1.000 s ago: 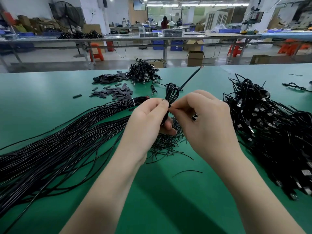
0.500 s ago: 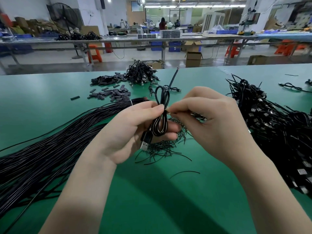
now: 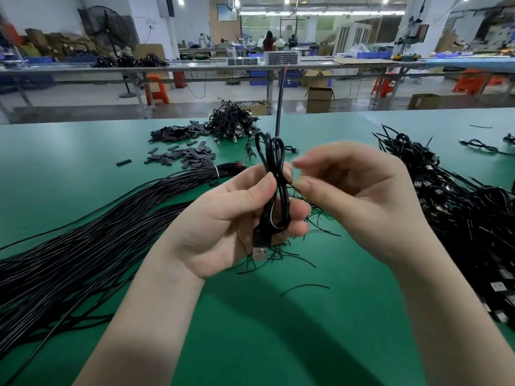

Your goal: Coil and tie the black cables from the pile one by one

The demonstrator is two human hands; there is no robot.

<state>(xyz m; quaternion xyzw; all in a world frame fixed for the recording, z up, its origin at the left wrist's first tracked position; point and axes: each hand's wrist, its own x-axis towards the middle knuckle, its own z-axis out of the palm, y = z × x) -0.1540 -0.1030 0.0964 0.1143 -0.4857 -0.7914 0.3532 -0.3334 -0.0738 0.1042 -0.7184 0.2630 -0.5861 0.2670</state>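
So the left hand (image 3: 234, 218) grips a coiled black cable (image 3: 274, 188) mid-frame, thumb pressing it against curled fingers, USB plug (image 3: 260, 250) hanging below the palm. Right hand (image 3: 359, 196) sits just beside the coil, fingers curled, pinching a thin tie wire at the coil's middle. Loose cable pile (image 3: 83, 246) covers the green surface (image 3: 250, 330) at lower left

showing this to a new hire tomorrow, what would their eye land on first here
First, the two hands at the centre: the left hand grips a coiled black cable upright, its USB plug hanging below the palm, while the right hand pinches a thin tie at the coil's middle. Next, the long bundle of straight black cables fanning across the green table on the left, and the heap of finished coils on the right.
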